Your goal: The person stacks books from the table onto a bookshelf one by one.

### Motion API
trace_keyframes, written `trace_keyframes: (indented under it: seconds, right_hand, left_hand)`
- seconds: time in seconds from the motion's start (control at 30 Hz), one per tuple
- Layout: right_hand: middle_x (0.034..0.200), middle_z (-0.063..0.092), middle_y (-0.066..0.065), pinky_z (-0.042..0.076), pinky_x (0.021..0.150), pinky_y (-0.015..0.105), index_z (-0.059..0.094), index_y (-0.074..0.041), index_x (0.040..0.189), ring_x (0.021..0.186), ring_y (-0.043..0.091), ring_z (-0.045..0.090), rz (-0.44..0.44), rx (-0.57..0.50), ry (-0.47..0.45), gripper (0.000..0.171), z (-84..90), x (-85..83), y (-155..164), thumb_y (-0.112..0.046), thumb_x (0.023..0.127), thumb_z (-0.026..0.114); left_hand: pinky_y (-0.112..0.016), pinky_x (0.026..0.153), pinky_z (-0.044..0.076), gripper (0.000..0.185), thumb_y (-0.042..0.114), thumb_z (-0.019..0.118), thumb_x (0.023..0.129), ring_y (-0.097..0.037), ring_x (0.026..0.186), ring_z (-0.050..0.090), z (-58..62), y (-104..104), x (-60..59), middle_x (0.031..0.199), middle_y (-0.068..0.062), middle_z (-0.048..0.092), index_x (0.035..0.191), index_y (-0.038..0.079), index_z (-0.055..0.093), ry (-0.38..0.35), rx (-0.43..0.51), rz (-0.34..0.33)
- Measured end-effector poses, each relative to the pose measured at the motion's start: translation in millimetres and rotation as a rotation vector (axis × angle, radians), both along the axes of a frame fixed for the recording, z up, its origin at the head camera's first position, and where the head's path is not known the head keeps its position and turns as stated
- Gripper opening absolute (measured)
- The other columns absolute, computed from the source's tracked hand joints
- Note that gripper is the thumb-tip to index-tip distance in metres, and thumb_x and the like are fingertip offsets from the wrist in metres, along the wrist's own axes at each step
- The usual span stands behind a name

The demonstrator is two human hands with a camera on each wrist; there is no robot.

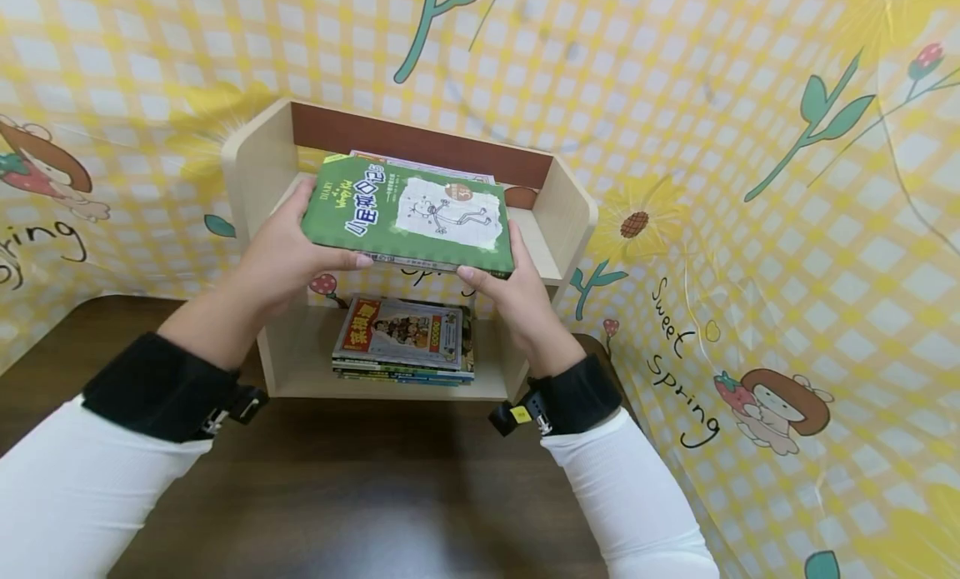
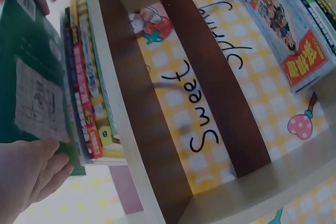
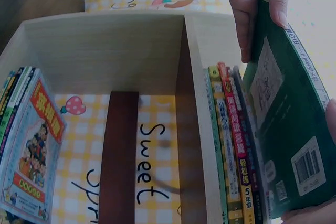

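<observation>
A: Where is the green book (image 1: 408,215) right now?

B: Held flat between both hands, just above the pile of books (image 3: 233,145) that lies on the top shelf (image 1: 542,247) of the small wooden rack (image 1: 247,167). The left hand (image 1: 288,250) grips its left edge, thumb on the cover and fingers beneath; the right hand (image 1: 517,296) clasps the right near corner the same way.

A: So which step would you call it?

B: I judge it to be the placing step, with the book over the pile but not yet resting on it (the wrist views show its underside a little apart from the spines below, though I cannot tell whether the far edge touches).

A: And what does the next move call for?

B: Lowering it level so its edges line up with the pile underneath, then sliding the fingers out from below without dragging the top books askew. The side wall of the rack sits near the right hand, so there is little room on that side.

A: Anything else around?

B: A second stack of books (image 1: 405,337) lies on the lower shelf, and the rack stands on the dark bench (image 1: 337,496), against a yellow checked backdrop (image 1: 750,187).
</observation>
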State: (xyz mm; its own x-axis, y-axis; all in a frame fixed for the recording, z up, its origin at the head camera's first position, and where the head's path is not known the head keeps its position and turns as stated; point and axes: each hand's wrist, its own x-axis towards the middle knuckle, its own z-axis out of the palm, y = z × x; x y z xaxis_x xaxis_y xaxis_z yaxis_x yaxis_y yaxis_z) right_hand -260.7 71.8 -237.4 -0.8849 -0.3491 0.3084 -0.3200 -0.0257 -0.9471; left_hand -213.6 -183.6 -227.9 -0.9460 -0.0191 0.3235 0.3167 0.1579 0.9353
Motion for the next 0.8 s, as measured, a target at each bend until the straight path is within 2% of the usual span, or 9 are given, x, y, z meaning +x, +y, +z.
trace_keyframes:
  seconds: [0.13, 0.3, 0.43, 0.5, 0.57, 0.7, 0.77, 0.8]
  right_hand:
    - [0.159, 0.022, -0.002, 0.021, 0.116, 0.036, 0.007, -0.02, 0.157, 0.143, 0.014, 0.021, -0.055, 0.09, -0.041, 0.092, 2.7, -7.9, -1.2, -0.01, 0.089, 0.069]
    - [0.162, 0.01, -0.001, 0.019, 0.117, 0.036, 0.005, -0.019, 0.157, 0.147, 0.015, 0.011, -0.105, 0.158, -0.082, 0.093, 5.7, -11.4, -2.5, -0.017, 0.09, 0.07]
    - [0.163, -0.004, 0.001, 0.008, 0.119, 0.036, 0.004, -0.021, 0.157, 0.147, 0.014, -0.007, -0.159, 0.24, -0.103, 0.095, 10.8, -12.5, -3.0, -0.024, 0.089, 0.071]
    - [0.162, -0.008, 0.0, 0.002, 0.119, 0.037, 0.005, -0.022, 0.157, 0.146, 0.013, -0.015, -0.186, 0.285, -0.11, 0.095, 13.6, -14.0, -2.7, -0.027, 0.089, 0.071]
    - [0.162, -0.008, 0.0, -0.001, 0.119, 0.039, 0.006, -0.023, 0.157, 0.146, 0.013, -0.017, -0.194, 0.314, -0.106, 0.095, 16.2, -16.8, -2.4, -0.029, 0.089, 0.071]
    - [0.162, -0.008, 0.0, -0.002, 0.119, 0.04, 0.007, -0.024, 0.157, 0.145, 0.013, -0.017, -0.2, 0.356, -0.115, 0.093, 20.2, -23.9, -1.9, -0.032, 0.089, 0.071]
    - [0.162, -0.008, 0.0, -0.002, 0.119, 0.039, 0.008, -0.024, 0.157, 0.146, 0.013, -0.017, -0.194, 0.357, -0.118, 0.092, 21.9, -27.8, -1.9, -0.032, 0.089, 0.07]
    - [0.163, -0.004, 0.001, 0.002, 0.119, 0.038, 0.01, -0.024, 0.156, 0.147, 0.015, -0.011, -0.19, 0.357, -0.116, 0.091, 22.4, -30.0, -2.1, -0.032, 0.089, 0.07]
  left_hand:
    - [-0.016, 0.082, 0.049, 0.094, 0.007, 0.079, 0.08, -0.005, 0.096, 0.06, 2.0, -2.1, -8.9, 0.127, -0.002, 0.051, 0.152, 0.015, 0.02, -0.064, -0.056, 0.022]
    - [-0.031, 0.098, 0.04, 0.102, 0.016, 0.081, 0.079, -0.016, 0.107, 0.051, 8.2, -2.9, -14.0, 0.132, -0.008, 0.047, 0.155, 0.015, 0.014, -0.115, -0.144, 0.057]
    - [-0.038, 0.104, 0.034, 0.099, 0.018, 0.079, 0.081, -0.023, 0.114, 0.046, 13.8, -5.9, -18.4, 0.136, -0.014, 0.043, 0.154, 0.009, 0.012, -0.139, -0.195, 0.019]
    - [-0.041, 0.105, 0.032, 0.098, 0.02, 0.079, 0.082, -0.027, 0.119, 0.041, 14.5, -7.7, -21.8, 0.141, -0.017, 0.037, 0.154, 0.008, 0.014, -0.151, -0.211, 0.002]
    - [-0.044, 0.108, 0.029, 0.097, 0.022, 0.079, 0.082, -0.029, 0.123, 0.038, 14.8, -9.3, -25.8, 0.143, -0.019, 0.034, 0.154, 0.008, 0.016, -0.159, -0.224, -0.01]
    - [-0.047, 0.111, 0.027, 0.094, 0.023, 0.078, 0.082, -0.031, 0.125, 0.04, 16.5, -10.9, -35.3, 0.143, -0.018, 0.039, 0.154, 0.01, 0.019, -0.166, -0.255, -0.014]
    - [-0.049, 0.113, 0.025, 0.097, 0.025, 0.078, 0.083, -0.033, 0.128, 0.041, 17.9, -11.4, -40.5, 0.144, -0.018, 0.042, 0.155, 0.012, 0.014, -0.172, -0.285, -0.004]
    - [-0.051, 0.113, 0.023, 0.1, 0.028, 0.078, 0.082, -0.035, 0.13, 0.039, 18.1, -11.9, -42.9, 0.145, -0.019, 0.041, 0.156, 0.013, 0.012, -0.177, -0.31, 0.01]
